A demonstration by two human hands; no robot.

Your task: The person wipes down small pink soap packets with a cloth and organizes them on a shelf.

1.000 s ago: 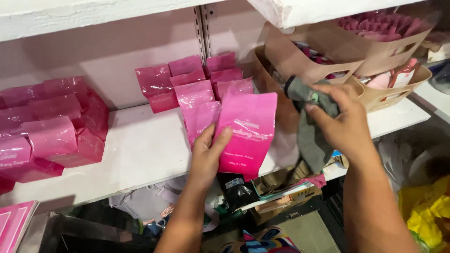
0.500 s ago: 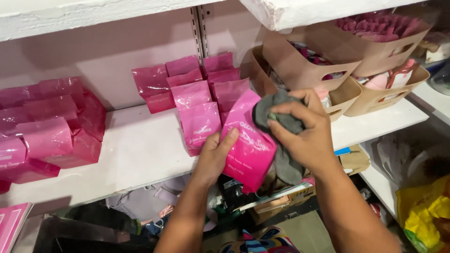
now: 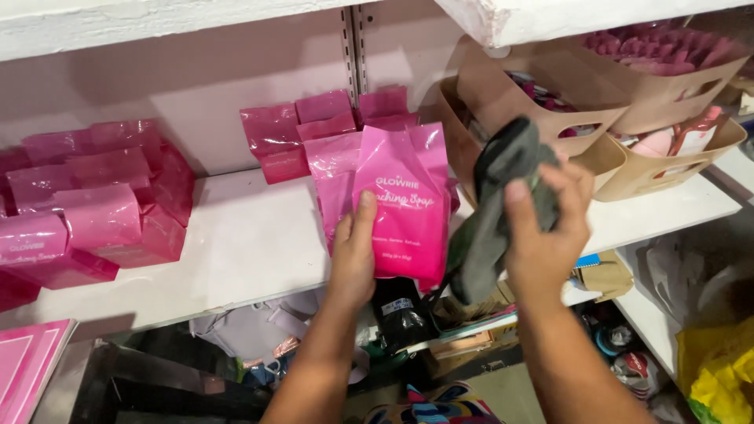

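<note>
My left hand (image 3: 353, 255) holds a glossy pink pouch (image 3: 408, 208) upright in front of the white shelf (image 3: 243, 243), thumb on its front face. My right hand (image 3: 546, 228) grips a dark grey cloth (image 3: 495, 204) that hangs down just right of the pouch and touches its edge. Behind the held pouch, more pink pouches (image 3: 314, 129) stand in a group on the shelf against the back wall.
A stack of pink boxes (image 3: 86, 204) fills the shelf's left end. Tan plastic baskets (image 3: 620, 118) with pink items stand at the right. Below the shelf lies a clutter of bags, books and bottles (image 3: 400, 314). A yellow bag (image 3: 719, 377) sits bottom right.
My right hand brought the grey cloth from the baskets to the pouch's side. The pouch went from tilted to upright and now faces me in my left hand.
</note>
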